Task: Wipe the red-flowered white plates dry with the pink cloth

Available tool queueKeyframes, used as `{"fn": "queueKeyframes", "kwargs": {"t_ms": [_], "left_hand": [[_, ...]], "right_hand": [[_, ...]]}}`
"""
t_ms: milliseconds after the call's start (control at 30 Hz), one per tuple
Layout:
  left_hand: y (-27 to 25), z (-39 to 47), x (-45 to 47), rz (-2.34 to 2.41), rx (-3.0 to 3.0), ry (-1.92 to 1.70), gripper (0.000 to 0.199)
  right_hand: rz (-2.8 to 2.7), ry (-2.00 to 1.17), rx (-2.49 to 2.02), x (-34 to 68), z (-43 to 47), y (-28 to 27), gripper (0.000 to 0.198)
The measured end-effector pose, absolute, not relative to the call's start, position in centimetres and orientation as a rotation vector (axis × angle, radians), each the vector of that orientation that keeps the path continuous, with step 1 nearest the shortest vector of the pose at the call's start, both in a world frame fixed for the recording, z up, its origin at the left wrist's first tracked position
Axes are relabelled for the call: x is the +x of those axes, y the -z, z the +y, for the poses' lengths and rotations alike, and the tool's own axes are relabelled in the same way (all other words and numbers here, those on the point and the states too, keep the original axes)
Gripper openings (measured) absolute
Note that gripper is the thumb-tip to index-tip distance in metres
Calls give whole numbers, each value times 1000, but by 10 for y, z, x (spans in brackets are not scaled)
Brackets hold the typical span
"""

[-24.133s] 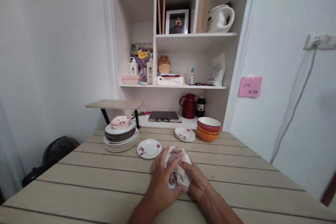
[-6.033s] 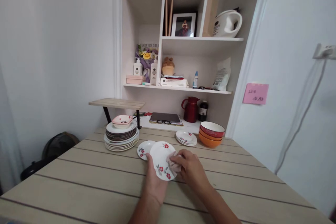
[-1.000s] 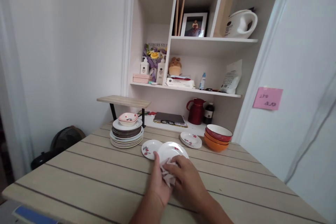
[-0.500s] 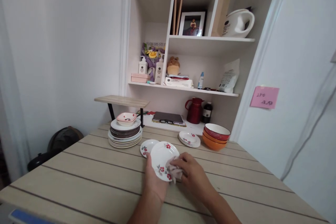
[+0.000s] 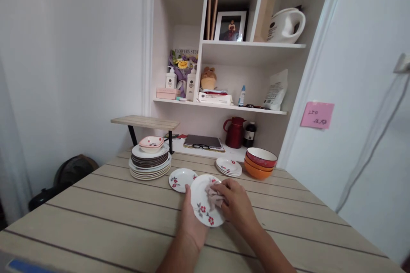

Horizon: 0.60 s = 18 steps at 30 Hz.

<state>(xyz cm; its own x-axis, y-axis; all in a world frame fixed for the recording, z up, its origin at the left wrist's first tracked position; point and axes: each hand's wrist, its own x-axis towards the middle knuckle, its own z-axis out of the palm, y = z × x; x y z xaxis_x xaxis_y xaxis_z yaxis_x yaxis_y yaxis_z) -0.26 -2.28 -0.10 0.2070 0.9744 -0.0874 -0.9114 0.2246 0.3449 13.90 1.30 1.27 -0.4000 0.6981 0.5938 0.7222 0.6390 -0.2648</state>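
Note:
My left hand (image 5: 191, 217) grips a small white plate (image 5: 199, 196) by its left edge, thumb on the rim and the fingers hidden beneath. Red flowers and grey leaves decorate the plate, which is tilted toward me above the table. A crumpled pale cloth (image 5: 215, 198) is pinched in my right hand (image 5: 236, 202) and lies against the upper right of the plate's face. Just behind, another flowered plate (image 5: 182, 179) rests flat on the table, partly covered by the held one. A short stack of similar plates (image 5: 229, 166) sits farther back to the right.
On the left stands a tall stack of plates (image 5: 150, 169) topped by squarish bowls (image 5: 151, 144), near a small raised wooden stand (image 5: 145, 122). Red and orange bowls (image 5: 260, 166) are nested at the right. Behind are a laptop (image 5: 202, 141), a red jug (image 5: 235, 132) and shelves (image 5: 253, 45).
The cloth and my right hand have moved up across the plate, from its lower right to its upper right. The view has shifted slightly, while my left hand keeps its hold.

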Motion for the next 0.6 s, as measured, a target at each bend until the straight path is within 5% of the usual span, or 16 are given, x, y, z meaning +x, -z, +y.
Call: {"fn": "queueKeyframes", "kwargs": {"t_ms": [300, 600], "left_hand": [[3, -25, -2, 352, 224, -1310, 64], [4, -20, -4, 288, 236, -1326, 68]], "right_hand": [[-2333, -12, -847, 112, -10, -13, 57], [-2016, 243, -1222, 149, 18, -17, 51]]}}
